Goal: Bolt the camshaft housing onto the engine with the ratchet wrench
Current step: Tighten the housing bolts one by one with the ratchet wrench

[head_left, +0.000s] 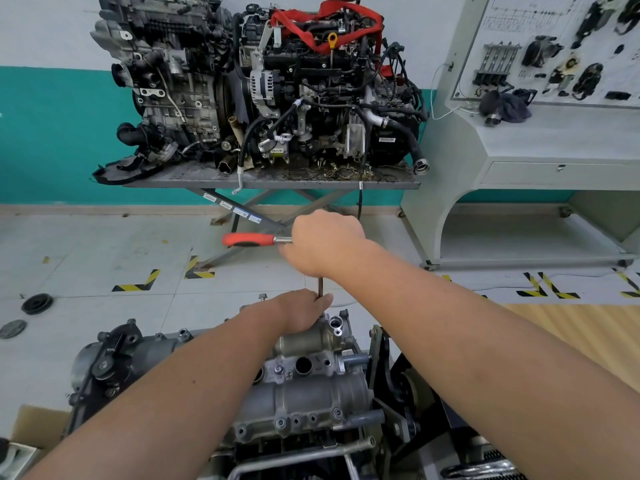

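The grey camshaft housing (304, 393) lies on top of the engine (114, 362) at the bottom centre. My right hand (323, 242) grips the head end of a ratchet wrench (249, 240), whose red handle points left. A thin dark extension bar (320, 288) drops straight down from the wrench to the far end of the housing. My left hand (304, 311) pinches the bar's lower end just above the housing. The socket and the bolt under it are hidden by my left hand. One loose bolt (263, 297) stands upright just left of that hand.
Two large engines (263, 84) sit on a scissor lift table (270, 183) straight ahead. A grey training console (540, 140) stands at the right. Round black parts (37, 303) lie on the floor at the left. A cardboard box (31, 427) sits at the lower left.
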`<state>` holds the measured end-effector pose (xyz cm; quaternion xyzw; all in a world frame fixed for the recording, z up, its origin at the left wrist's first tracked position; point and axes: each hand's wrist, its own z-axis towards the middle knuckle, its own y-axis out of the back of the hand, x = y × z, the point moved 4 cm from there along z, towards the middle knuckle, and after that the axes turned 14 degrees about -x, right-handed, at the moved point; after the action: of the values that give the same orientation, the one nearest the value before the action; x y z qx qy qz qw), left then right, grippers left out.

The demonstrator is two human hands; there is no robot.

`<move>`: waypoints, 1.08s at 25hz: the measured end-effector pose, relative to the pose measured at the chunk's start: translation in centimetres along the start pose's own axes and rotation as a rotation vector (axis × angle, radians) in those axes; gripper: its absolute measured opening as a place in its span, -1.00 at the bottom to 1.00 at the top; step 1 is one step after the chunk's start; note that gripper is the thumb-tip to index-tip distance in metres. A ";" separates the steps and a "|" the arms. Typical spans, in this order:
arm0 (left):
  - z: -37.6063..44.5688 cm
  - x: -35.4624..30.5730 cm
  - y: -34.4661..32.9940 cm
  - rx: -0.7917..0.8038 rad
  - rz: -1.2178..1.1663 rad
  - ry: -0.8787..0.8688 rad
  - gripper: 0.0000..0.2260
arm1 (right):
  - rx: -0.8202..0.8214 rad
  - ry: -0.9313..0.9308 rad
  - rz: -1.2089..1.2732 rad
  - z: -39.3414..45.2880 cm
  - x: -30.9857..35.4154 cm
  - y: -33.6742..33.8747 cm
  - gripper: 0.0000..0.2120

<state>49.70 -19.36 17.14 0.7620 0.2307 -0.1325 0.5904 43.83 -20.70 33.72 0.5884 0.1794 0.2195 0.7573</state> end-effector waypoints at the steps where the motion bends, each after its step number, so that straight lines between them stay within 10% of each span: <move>1: -0.1 0.0 0.0 -0.004 -0.009 0.003 -0.47 | 0.042 -0.067 0.077 0.4 -0.3 -0.2 -0.79; 9: 0.0 -0.3 0.1 -0.028 0.041 -0.060 -0.56 | 0.101 -1.052 1.771 -0.9 -2.3 -3.4 -0.92; 13: -0.1 -0.4 0.1 -0.005 0.067 -0.055 -0.54 | -0.145 -1.042 2.319 -2.7 -2.3 -5.2 -0.73; 22: -0.6 -0.7 0.4 0.004 0.085 -0.017 -0.54 | -0.079 -0.535 2.074 -4.8 -3.3 -5.2 -0.74; 27: -1.0 -1.7 3.4 -0.038 0.125 0.143 -0.73 | -0.846 -0.161 1.035 -6.8 -2.1 -5.0 -0.84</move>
<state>49.87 -19.36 21.08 0.7711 0.2267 -0.0363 0.5939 39.08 -17.43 27.24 0.2655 -0.2842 0.5612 0.7307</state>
